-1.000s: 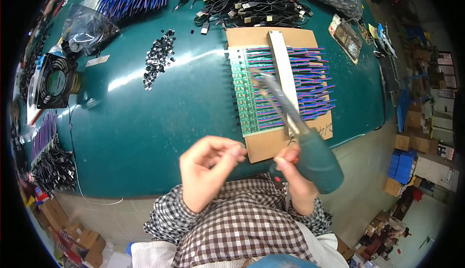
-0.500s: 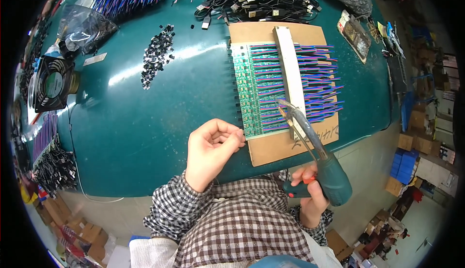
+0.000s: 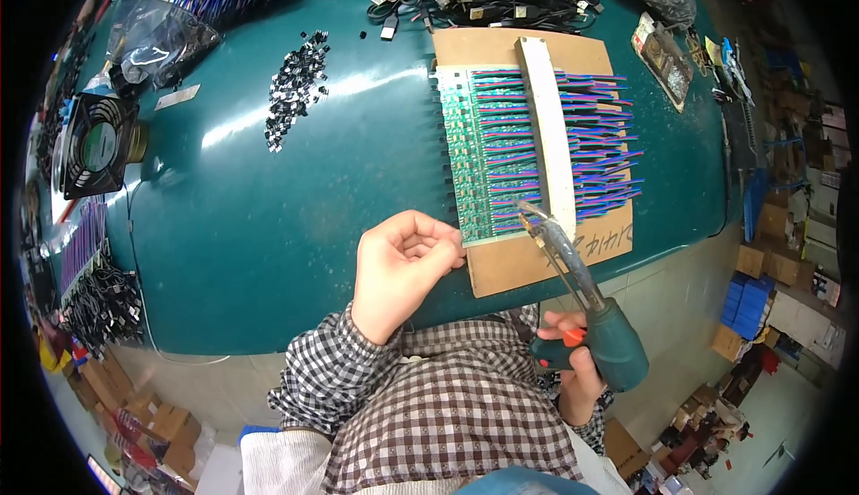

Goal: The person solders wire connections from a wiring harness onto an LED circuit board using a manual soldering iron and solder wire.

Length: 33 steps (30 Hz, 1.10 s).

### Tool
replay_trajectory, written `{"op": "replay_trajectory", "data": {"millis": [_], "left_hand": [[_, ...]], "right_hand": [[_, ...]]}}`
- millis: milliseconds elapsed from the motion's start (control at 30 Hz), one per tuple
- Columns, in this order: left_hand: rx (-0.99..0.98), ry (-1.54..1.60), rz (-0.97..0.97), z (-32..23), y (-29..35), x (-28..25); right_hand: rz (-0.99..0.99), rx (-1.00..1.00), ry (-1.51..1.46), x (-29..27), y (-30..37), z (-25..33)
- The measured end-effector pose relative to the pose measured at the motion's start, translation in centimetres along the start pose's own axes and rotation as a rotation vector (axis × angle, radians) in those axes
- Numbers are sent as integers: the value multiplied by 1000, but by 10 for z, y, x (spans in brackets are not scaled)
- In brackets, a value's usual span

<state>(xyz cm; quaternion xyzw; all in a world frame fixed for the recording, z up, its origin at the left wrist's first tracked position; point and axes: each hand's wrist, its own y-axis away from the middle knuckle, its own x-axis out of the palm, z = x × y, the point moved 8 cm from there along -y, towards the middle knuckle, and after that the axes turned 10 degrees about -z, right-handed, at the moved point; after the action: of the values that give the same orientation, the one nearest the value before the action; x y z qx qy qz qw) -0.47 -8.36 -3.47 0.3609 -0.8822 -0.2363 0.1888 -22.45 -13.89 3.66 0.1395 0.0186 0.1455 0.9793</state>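
With the tip of the soldering gun [image 3: 617,347] poised just to the right of the lower part of the green circuit board [image 3: 467,160], a stray dip could scorch the coloured wires [image 3: 604,146] that run out rightward from the board; whether the tip touches any of them, I cannot tell. The pale bar [image 3: 548,124] lies across those wires, to the right of the board, and a knock from the gun's metal arm could shift it and let the wires slip out of line. The board rests on a cardboard sheet [image 3: 510,271], so a tug at its corner might turn the whole row. The small black parts [image 3: 452,169] along the board's left edge look easy to nudge askew with a knuckle, and a burn is possible if the hot end swings toward the fingers.

The left hand [image 3: 407,262] is curled nearly closed, thumb and forefinger meeting at the board's lower left corner; it seems to touch there, but anything pinched between the tips is too small to make out. The right hand [image 3: 580,374], below and to the right of the board, is closed around the gun's handle, fingers by the red trigger [image 3: 574,338].
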Motion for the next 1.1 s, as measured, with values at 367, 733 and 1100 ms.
{"op": "replay_trajectory", "data": {"millis": [367,733,1100], "left_hand": [[18,-8,-39,3,0,0],[48,-31,-66,2,1,0],[41,-28,-62,3,1,-1]], "right_hand": [[3,20,92,-7,13,-7],[41,136,149,-3,17,-14],[82,130,108,-9,16,-25]]}}
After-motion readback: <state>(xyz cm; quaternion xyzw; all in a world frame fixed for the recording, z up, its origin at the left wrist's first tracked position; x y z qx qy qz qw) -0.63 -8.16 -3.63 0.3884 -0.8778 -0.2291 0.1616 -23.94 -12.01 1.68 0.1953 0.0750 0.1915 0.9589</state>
